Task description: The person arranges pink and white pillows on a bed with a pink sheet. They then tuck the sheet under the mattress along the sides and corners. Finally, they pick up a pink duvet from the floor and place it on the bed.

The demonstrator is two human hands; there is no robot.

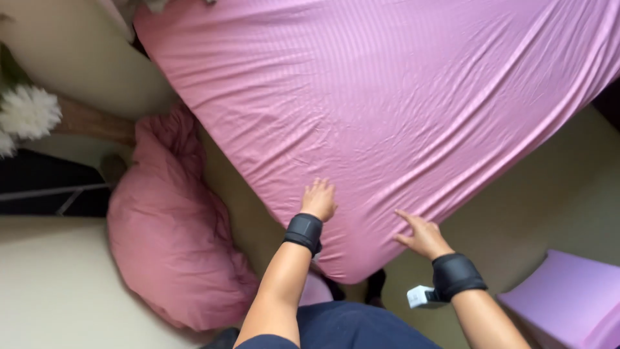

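Two hands press on one pink sheet (387, 110), which covers one bed. The sheet fills the upper and middle of the view, its near corner pointing toward 6 o'clock, just in front of the person's body. Its long axis runs from about 10 o'clock to 4 o'clock, with fine stripes and shallow creases running across the cloth.

The left hand (319, 199) lies flat on the sheet near the corner, fingers together and pointing to 12 o'clock, holding nothing. Its forearm comes up from 6 o'clock, with one black wrist band (304, 232). The right hand (421, 234) rests palm down at the sheet's right edge, fingers spread wide and pointing to about 10 o'clock, gripping nothing. It wears a second black band (457, 274) with one small white device (421, 296) clipped beside it.

One pink pillow (169, 239) lies on the floor at 8 o'clock, beside the bed. One lilac block (568, 300) sits at 4 o'clock. One white fluffy thing (27, 113) shows at 9 o'clock.
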